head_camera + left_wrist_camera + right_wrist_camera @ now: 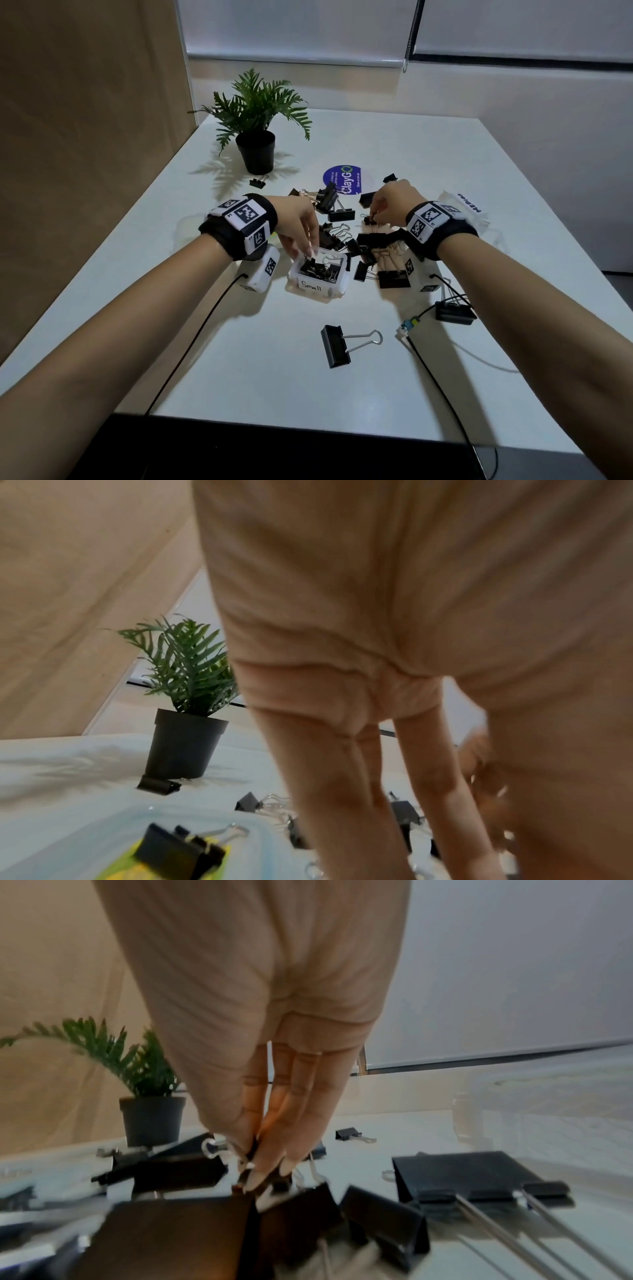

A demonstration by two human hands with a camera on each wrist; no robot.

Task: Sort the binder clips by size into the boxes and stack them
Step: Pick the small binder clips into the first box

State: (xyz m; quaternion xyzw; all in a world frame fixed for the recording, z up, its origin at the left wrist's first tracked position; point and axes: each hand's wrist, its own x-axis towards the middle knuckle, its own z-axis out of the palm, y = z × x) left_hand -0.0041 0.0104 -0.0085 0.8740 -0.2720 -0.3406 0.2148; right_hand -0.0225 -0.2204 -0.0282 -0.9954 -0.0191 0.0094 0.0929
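Left hand (301,229), frame centre, fingers straight down over the Small box (318,274), gripping nothing. Right hand (390,205), right of centre, pinches a small binder clip (369,219) beneath its fingertips.

head looks down; wrists low (sharing the plant (255,113)).

There are two hands, the left hand (301,226) at 9 o'clock and the right hand (390,202) at 3 o'clock. Two boxes show: the "Small" box (317,286) and the "Medium" box (469,209) at 3 o'clock. There is one potted plant (255,137) at 11 o'clock and one round sticker (342,180). The binder clips (359,246) are too many and too piled up to count; one big clip (337,346) lies alone at 6 o'clock.
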